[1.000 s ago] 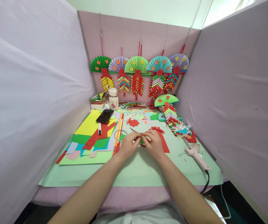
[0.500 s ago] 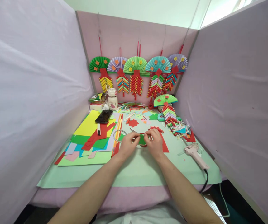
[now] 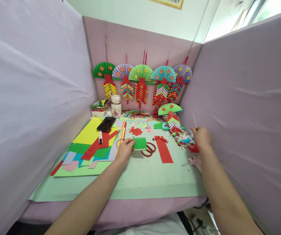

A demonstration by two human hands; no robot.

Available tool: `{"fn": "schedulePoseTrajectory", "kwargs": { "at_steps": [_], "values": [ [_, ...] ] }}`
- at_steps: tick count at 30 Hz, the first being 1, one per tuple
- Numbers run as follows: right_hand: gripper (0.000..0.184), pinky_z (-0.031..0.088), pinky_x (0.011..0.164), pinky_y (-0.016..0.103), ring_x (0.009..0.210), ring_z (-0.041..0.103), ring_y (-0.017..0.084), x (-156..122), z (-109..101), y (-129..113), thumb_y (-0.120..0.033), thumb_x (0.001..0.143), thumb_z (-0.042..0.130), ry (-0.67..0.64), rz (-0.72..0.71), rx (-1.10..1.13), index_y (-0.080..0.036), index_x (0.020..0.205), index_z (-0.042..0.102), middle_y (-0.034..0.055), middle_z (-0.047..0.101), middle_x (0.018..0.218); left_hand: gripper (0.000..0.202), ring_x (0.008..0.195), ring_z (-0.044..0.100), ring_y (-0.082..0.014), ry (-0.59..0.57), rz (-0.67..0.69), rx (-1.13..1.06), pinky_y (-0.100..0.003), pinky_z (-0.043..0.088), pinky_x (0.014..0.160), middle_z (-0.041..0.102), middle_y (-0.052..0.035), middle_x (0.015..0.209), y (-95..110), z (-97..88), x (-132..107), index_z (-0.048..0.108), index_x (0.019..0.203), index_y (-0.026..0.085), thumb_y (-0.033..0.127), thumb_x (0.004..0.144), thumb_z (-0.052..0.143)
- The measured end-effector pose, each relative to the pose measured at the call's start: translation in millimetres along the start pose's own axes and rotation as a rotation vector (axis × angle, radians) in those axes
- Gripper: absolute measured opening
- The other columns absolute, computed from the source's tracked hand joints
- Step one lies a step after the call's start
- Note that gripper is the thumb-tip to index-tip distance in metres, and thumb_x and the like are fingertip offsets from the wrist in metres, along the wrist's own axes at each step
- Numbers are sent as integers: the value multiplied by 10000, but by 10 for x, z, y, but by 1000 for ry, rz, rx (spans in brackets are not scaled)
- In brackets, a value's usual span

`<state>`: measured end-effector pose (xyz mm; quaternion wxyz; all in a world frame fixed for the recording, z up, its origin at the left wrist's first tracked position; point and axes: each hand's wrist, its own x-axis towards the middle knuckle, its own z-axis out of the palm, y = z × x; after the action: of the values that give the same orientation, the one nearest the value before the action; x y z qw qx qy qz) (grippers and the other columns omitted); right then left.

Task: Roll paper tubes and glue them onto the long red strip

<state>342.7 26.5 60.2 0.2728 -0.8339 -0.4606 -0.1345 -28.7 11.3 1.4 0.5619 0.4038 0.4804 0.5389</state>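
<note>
My left hand [image 3: 125,147] pinches a small green paper rectangle [image 3: 140,143] just above the pale green mat [image 3: 142,179]. Red-handled scissors [image 3: 149,148] lie right beneath and beside that paper. A red paper strip [image 3: 164,151] lies flat to the right of the scissors. My right hand [image 3: 200,137] is far to the right, fingers curled over a pile of coloured paper scraps [image 3: 184,138] and a red scrap [image 3: 194,148]; what it holds, if anything, is hidden. A pink glue gun [image 3: 194,160] lies partly under my right forearm.
Stacked coloured paper sheets [image 3: 91,143] with a black phone [image 3: 106,124] and a marker [image 3: 100,137] fill the left. A white jar [image 3: 116,106] stands at the back. Paper fan ornaments [image 3: 140,81] hang on the rear wall; one more [image 3: 171,114] lies on the mat. Fabric partitions close three sides.
My right hand left the green paper and swung right to the scrap pile. The left hand alone keeps the paper. The camera turned slightly right.
</note>
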Motion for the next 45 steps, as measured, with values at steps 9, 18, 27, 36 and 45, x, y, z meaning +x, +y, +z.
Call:
{"fn": "schedulePoseTrajectory", "kwargs": {
  "at_steps": [9, 18, 27, 36, 45],
  "values": [
    [311, 460, 769, 330, 854, 623, 221, -882, 17, -847, -403, 796, 534, -387, -197, 648, -165, 927, 686, 102, 683, 944, 252, 612, 549, -94, -40, -70, -109, -196, 392, 541, 573, 32, 678, -20, 16, -9, 581, 793, 179, 319, 620, 698],
    [297, 294, 462, 221, 477, 400, 80, -1565, 296, -1503, -445, 677, 656, -823, -91, 1156, -175, 665, 534, -52, 486, 545, 242, 681, 595, -120, -180, -91, -200, -226, 466, 607, 643, -14, 775, 29, 62, -98, 618, 829, 167, 300, 652, 716],
    [322, 389, 525, 237, 574, 500, 126, -1542, 276, -1442, -505, 729, 598, -743, -143, 1095, -183, 711, 580, -10, 571, 627, 125, 635, 615, -122, -180, -174, -223, -233, 507, 591, 664, -29, 747, 61, 81, -154, 619, 805, 154, 225, 715, 668],
    [247, 455, 605, 258, 643, 550, 142, -862, 223, -1568, -417, 741, 575, -584, -240, 961, -175, 765, 620, 7, 630, 701, 42, 681, 655, -156, -199, -283, -240, -270, 544, 607, 677, -68, 788, 37, 70, -138, 593, 804, 135, 164, 774, 593],
    [217, 418, 629, 225, 707, 606, 148, -316, 989, -2055, -266, 787, 542, -626, -645, 271, -156, 859, 714, 44, 715, 831, 135, 702, 655, -170, -440, -481, -154, -296, 551, 632, 671, -79, 802, -32, 102, -207, 602, 794, 127, 201, 711, 680]
  ]
}}
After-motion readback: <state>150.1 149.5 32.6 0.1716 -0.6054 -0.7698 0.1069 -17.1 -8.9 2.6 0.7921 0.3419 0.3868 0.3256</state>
